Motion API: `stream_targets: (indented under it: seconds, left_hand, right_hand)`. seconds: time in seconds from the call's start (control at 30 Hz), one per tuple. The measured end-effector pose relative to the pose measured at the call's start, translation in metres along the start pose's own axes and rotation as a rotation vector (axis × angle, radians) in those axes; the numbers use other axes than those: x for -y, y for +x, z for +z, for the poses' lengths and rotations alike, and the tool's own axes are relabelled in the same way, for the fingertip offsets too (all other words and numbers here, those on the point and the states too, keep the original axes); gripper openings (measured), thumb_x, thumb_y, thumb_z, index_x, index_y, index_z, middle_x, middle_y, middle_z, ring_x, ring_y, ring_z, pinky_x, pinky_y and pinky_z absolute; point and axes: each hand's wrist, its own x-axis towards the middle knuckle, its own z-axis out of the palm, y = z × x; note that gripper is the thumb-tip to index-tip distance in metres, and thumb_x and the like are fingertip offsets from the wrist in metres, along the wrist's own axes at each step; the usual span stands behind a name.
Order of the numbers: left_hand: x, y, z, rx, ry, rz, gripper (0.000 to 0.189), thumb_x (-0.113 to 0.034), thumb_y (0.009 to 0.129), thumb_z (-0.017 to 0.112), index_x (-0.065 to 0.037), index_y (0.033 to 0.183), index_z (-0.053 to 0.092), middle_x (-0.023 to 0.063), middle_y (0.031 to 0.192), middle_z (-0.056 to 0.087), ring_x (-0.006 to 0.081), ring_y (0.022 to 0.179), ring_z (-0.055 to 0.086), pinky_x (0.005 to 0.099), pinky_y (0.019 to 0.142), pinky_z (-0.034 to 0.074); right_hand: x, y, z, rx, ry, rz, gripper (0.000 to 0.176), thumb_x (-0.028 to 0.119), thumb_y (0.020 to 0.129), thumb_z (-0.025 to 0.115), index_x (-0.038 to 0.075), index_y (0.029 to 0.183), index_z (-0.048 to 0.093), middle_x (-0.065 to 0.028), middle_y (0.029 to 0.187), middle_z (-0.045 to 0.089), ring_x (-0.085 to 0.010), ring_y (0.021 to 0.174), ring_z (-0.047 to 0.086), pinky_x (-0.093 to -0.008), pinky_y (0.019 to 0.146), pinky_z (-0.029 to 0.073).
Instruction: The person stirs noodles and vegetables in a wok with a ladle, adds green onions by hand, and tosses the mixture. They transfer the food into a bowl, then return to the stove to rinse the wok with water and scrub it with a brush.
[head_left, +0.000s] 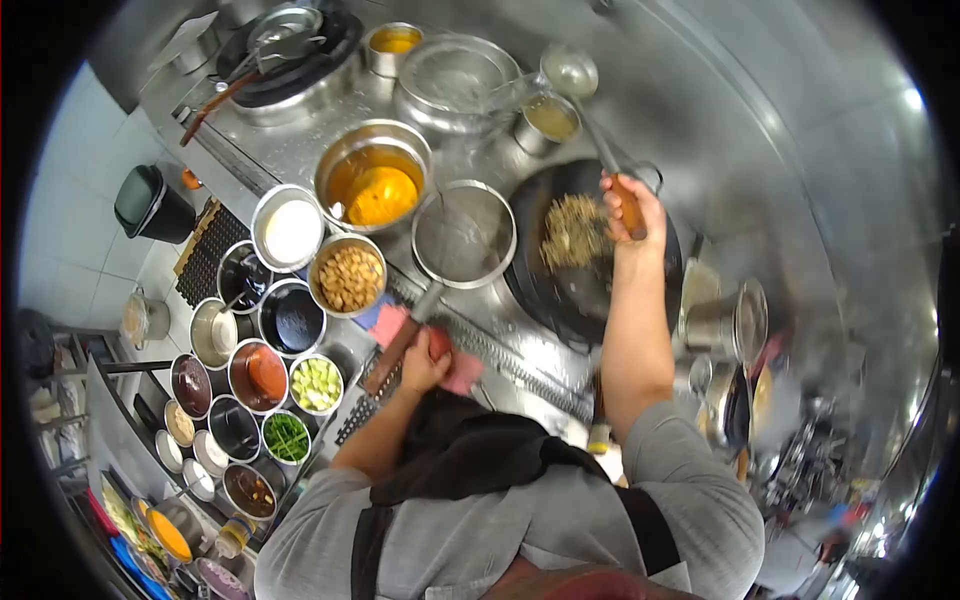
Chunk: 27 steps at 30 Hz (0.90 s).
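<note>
My right hand (640, 212) is wrapped around the wooden handle of a ladle (604, 150). The ladle's metal bowl (570, 72) points away from me, beyond the far rim of a black wok (640, 285). A heap of light brown, finely cut food (575, 232) lies in the wok. Close to my body, my left hand (426, 370) closes on a red rounded thing (438, 342), whose kind I cannot tell. Just left of that hand runs the wooden handle of a round strainer (464, 235), and a pink cloth (463, 372) lies beside it.
Left of the strainer stand a steel bowl with orange liquid (380, 195), a pot of white liquid (292, 232) and a pot of brown chunks (350, 278). Several sauce and vegetable pots, including diced green pieces (317, 384), fill the near left. A steel pot (712, 325) stands right of the wok.
</note>
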Motion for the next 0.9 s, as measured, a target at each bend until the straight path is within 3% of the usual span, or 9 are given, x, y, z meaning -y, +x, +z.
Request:
stream_targets:
  seconds: [0.1,0.2,0.3,0.43,0.5,0.57,0.73,0.9]
  left_hand:
    - [-0.005,0.0,0.006,0.024,-0.009,-0.122,0.052,-0.026,0.071,0.068,-0.003,0.113,0.049,0.0266,0.083,0.062,0.045,0.079,0.061,0.0491,0.071,0.05]
    - [0.005,-0.004,0.016,-0.022,0.021,-0.068,0.057,-0.025,0.071,0.069,-0.003,0.118,0.048,0.0262,0.089,0.062,0.0446,0.084,0.061,0.0478,0.075,0.049]
    - [-0.003,-0.005,0.023,-0.087,0.165,-0.007,0.059,-0.026,0.07,0.068,0.0,0.119,0.047,0.0273,0.091,0.062,0.045,0.086,0.06,0.0498,0.078,0.048]
    - [-0.016,-0.004,0.02,-0.026,0.285,-0.073,0.055,-0.028,0.069,0.071,-0.006,0.115,0.052,0.0228,0.099,0.063,0.0408,0.095,0.059,0.0472,0.081,0.047]
    - [-0.025,-0.006,0.016,0.002,0.325,-0.176,0.059,-0.031,0.07,0.067,-0.005,0.119,0.05,0.0254,0.099,0.062,0.0433,0.091,0.059,0.05,0.082,0.047]
    - [-0.027,-0.007,0.014,0.004,0.536,-0.197,0.064,-0.035,0.072,0.066,-0.006,0.125,0.047,0.0196,0.111,0.06,0.0389,0.101,0.056,0.0495,0.086,0.045]
    - [-0.04,-0.007,0.009,-0.029,0.504,-0.286,0.073,-0.034,0.072,0.067,-0.007,0.133,0.038,0.0206,0.117,0.057,0.0408,0.107,0.053,0.0496,0.09,0.044]
    - [-0.06,-0.013,-0.016,-0.124,0.401,-0.231,0.073,-0.033,0.073,0.068,-0.004,0.133,0.039,0.0214,0.122,0.054,0.0413,0.111,0.051,0.0488,0.093,0.042]
  right_hand:
    - [0.005,-0.053,-0.065,-0.037,0.009,-0.096,0.018,0.019,0.079,0.062,0.003,0.088,0.061,-0.0054,0.075,0.063,-0.0109,0.053,0.051,-0.0206,0.042,0.036]
    - [0.001,-0.106,-0.131,-0.036,0.033,-0.209,0.029,0.012,0.079,0.062,-0.004,0.103,0.055,-0.0114,0.08,0.062,-0.0167,0.05,0.052,-0.0258,0.041,0.039]
    - [-0.005,-0.161,-0.184,-0.205,-0.158,-0.207,0.031,0.011,0.078,0.064,-0.004,0.104,0.055,-0.0102,0.078,0.062,-0.0163,0.049,0.054,-0.0256,0.039,0.038]
    - [-0.016,-0.221,-0.266,-0.244,-0.327,-0.097,0.034,0.009,0.076,0.064,-0.003,0.107,0.056,-0.0055,0.073,0.06,-0.0131,0.046,0.053,-0.0241,0.038,0.039]
    - [-0.021,-0.26,-0.288,-0.285,-0.42,-0.077,0.034,0.009,0.075,0.063,-0.003,0.106,0.057,-0.0036,0.07,0.058,-0.0125,0.046,0.052,-0.0242,0.038,0.039]
    - [-0.031,-0.293,-0.305,-0.328,-0.555,-0.054,0.031,0.011,0.075,0.064,-0.002,0.103,0.058,-0.0025,0.069,0.057,-0.0111,0.043,0.05,-0.0235,0.037,0.037]
    - [-0.049,-0.345,-0.3,-0.274,-0.555,0.005,0.043,0.002,0.074,0.063,-0.008,0.115,0.053,-0.0057,0.072,0.056,-0.0142,0.044,0.051,-0.0257,0.038,0.038]
    - [-0.063,-0.308,-0.266,-0.176,-0.557,-0.058,0.049,-0.002,0.076,0.061,-0.01,0.123,0.048,-0.0077,0.079,0.058,-0.0135,0.047,0.051,-0.0254,0.041,0.039]
